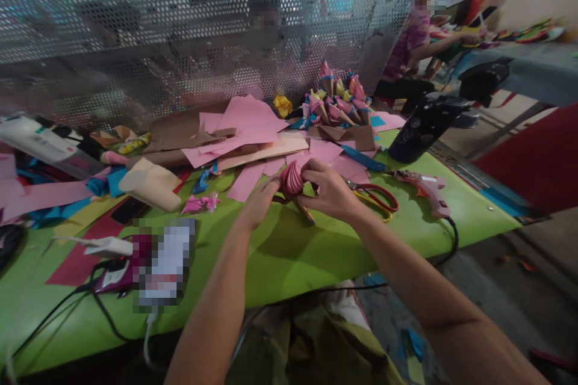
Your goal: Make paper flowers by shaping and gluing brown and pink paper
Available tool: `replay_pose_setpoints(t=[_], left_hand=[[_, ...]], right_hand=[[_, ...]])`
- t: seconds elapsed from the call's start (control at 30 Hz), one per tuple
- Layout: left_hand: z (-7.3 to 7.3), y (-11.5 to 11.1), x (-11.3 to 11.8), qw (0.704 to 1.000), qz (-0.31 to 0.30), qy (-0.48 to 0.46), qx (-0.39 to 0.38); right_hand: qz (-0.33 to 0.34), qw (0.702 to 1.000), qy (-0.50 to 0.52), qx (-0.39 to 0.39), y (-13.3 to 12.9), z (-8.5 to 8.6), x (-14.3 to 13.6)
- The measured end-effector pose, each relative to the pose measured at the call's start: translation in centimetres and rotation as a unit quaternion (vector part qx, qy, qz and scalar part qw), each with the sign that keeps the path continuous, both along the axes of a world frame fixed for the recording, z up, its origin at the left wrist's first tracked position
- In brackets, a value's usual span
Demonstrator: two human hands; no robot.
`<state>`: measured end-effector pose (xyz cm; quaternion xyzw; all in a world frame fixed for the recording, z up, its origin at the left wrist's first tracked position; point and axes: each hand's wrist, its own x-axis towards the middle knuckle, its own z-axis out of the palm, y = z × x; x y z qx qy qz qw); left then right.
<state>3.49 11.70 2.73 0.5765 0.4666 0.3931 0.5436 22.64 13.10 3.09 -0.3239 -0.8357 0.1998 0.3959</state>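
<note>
Between my two hands is a pink pleated swirl, like the top of a paper ice cream cone, with a narrow brown piece below it. My left hand grips its left side with the fingertips. On the other side my right hand pinches it with bent fingers, and part of the swirl is hidden behind them. Red- and yellow-handled scissors lie just right of my right hand. Farther right rests a pink glue gun with a black cord. Pink paper sheets spread behind my hands.
Several finished cones are heaped at the back by a perforated metal panel. A dark tumbler stands at the right edge of the green table. At left are a beige cup, a phone and cables. A person sits beyond.
</note>
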Motion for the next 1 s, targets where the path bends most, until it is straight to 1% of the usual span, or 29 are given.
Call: replay_pose_setpoints(t=[0.1, 0.17, 0.27, 0.37, 0.5, 0.63, 0.83, 0.9, 1.0], left_hand=[[-0.21, 0.02, -0.01, 1.000, 0.015, 0.012, 0.021], [-0.28, -0.02, 0.06, 0.999, 0.020, 0.013, 0.021], [-0.23, -0.16, 0.28, 1.000, 0.013, 0.004, 0.008], [-0.14, -0.26, 0.46, 1.000, 0.000, -0.015, 0.001], [-0.27, -0.24, 0.42, 0.999, -0.005, -0.036, -0.001], [-0.49, -0.21, 0.32, 0.999, 0.004, -0.032, -0.003], [-0.51, -0.17, 0.25, 0.999, -0.007, -0.035, -0.002], [-0.32, -0.17, 0.21, 0.999, -0.018, -0.036, -0.005], [0.06, -0.21, 0.15, 0.997, -0.059, -0.049, -0.007]], right_hand=[[-0.009, 1.000, 0.011, 0.005, -0.06, -0.15, -0.15], [-0.026, 1.000, 0.017, 0.004, -0.12, -0.25, -0.27], [-0.052, 0.998, 0.025, 0.001, -0.21, -0.33, -0.44], [-0.063, 0.997, 0.034, 0.008, -0.19, -0.39, -0.53], [-0.065, 0.997, 0.035, 0.012, -0.02, -0.55, -0.55], [-0.062, 0.997, 0.040, 0.012, 0.00, -0.53, -0.54], [-0.061, 0.997, 0.046, 0.011, -0.08, -0.37, -0.52], [-0.063, 0.997, 0.053, 0.012, 0.01, -0.41, -0.46], [-0.063, 0.996, 0.068, 0.008, 0.15, -0.42, -0.32]])
